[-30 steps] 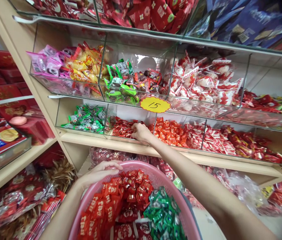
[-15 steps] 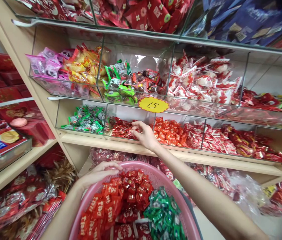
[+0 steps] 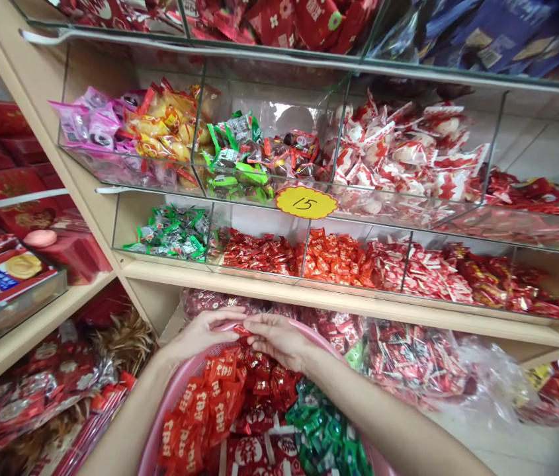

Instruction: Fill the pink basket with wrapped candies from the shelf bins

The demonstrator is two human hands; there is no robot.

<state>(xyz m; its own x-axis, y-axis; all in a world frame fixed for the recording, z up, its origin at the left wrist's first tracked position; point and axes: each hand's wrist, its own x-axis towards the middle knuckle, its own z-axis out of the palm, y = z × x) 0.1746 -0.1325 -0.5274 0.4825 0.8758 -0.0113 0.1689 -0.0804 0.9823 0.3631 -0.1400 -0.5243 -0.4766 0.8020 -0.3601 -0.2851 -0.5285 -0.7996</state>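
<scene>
Where the far rim of the basket (image 3: 153, 439) curves toward the shelf, the two hands meet, their fingertips close together. The right hand (image 3: 279, 340), reaching over the basket from its right side, has its fingers drawn in about a small red sweet (image 3: 241, 329), held near that far rim. The left hand (image 3: 204, 336) lies over the basket's far left rim with its fingers extended toward the sweet; whether it also grips the rim cannot be made out. Inside the basket, orange packets (image 3: 219, 393) fill the left side, green sweets (image 3: 326, 433) the right, and dark red packets (image 3: 247, 453) the near middle; the right hand partly covers the basket's far right edge. Beyond the basket, a narrow gap separates the hands from the wooden shelf edge (image 3: 309, 295), above which the low front panel of the bins (image 3: 259, 271) runs, with upright dividers and room for a hand over the heaped contents. A yellow tag (image 3: 306, 201) hangs higher, beyond the basket. Bags (image 3: 413, 357) crowd the space under the shelf to the basket's right, and pale floor (image 3: 532, 449) shows nearer, past the right forearm.
</scene>
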